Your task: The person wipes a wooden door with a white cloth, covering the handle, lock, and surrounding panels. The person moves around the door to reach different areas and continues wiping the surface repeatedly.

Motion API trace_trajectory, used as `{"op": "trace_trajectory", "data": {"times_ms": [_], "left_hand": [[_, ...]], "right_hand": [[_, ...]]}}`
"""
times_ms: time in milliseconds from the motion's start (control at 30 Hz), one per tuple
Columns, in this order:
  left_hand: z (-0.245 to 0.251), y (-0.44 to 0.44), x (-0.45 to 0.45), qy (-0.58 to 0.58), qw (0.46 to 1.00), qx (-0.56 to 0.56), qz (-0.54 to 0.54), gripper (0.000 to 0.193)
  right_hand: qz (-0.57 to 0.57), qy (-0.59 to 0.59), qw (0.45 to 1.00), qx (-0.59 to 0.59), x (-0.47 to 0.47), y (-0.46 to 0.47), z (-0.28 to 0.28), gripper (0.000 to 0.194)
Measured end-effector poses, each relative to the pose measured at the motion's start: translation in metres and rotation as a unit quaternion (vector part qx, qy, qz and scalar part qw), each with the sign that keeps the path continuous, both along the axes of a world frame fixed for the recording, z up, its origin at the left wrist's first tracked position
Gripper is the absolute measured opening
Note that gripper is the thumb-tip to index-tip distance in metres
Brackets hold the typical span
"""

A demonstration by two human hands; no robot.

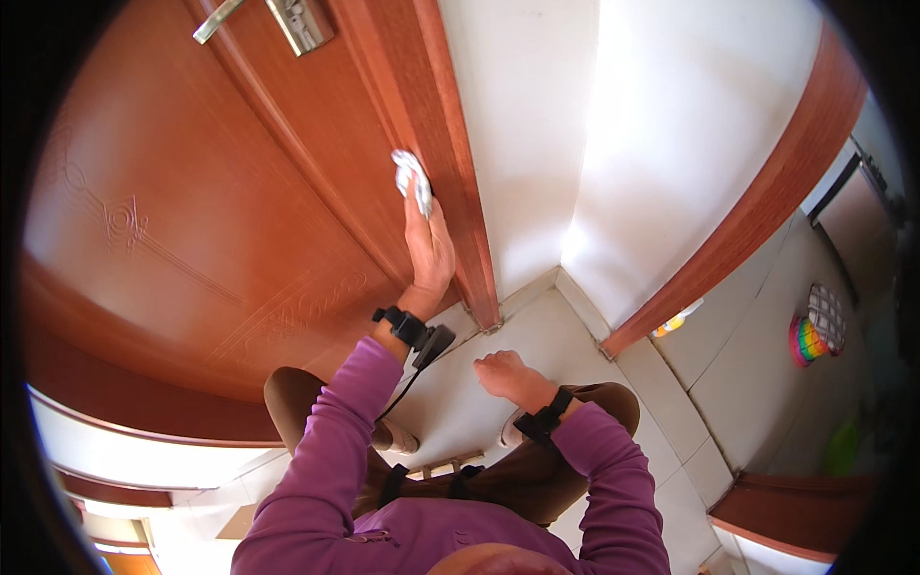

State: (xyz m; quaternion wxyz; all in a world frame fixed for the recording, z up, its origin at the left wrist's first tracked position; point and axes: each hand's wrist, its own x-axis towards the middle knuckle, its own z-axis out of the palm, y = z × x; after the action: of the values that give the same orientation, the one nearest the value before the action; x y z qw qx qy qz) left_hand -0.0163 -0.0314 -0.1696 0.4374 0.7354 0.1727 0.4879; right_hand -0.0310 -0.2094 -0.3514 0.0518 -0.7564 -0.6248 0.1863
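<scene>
A reddish-brown wooden door (215,237) with carved line patterns stands before me on the left. My left hand (430,248) presses a folded white cloth with dark markings (412,180) against the door's side, close to the wooden door frame (424,93). The fingers lie along the cloth, which partly covers their tips. Over my right knee, my right hand (504,375) is curled into a loose fist, touching neither door nor wall; nothing shows in it. Both wrists wear black straps with small devices.
A metal door handle (218,20) and lock plate (300,27) are at the top left. White walls meet in a corner beyond the frame. Through a second wooden frame (755,208) to the right, a rainbow-coloured stool with a checked top (819,327) stands on tiles. A small wooden seat (445,468) is beneath me.
</scene>
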Motion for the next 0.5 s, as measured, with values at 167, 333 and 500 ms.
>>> {"op": "trace_trajectory", "data": {"times_ms": [167, 333, 500], "left_hand": [[0.0, 0.007, -0.03, -0.109, 0.98, -0.152, -0.074, 0.044], [0.077, 0.058, 0.003, -0.147, 0.989, 0.004, -0.009, 0.045], [0.078, 0.055, 0.033, -0.135, 0.978, 0.155, 0.022, 0.046]], "right_hand": [[0.014, 0.013, 1.0, -0.023, 0.002, -0.001, -0.003, 0.018], [0.019, 0.004, 0.999, -0.028, -0.002, -0.004, -0.001, 0.018], [0.054, -0.011, 0.997, -0.052, -0.015, 0.0, -0.004, 0.018]]}}
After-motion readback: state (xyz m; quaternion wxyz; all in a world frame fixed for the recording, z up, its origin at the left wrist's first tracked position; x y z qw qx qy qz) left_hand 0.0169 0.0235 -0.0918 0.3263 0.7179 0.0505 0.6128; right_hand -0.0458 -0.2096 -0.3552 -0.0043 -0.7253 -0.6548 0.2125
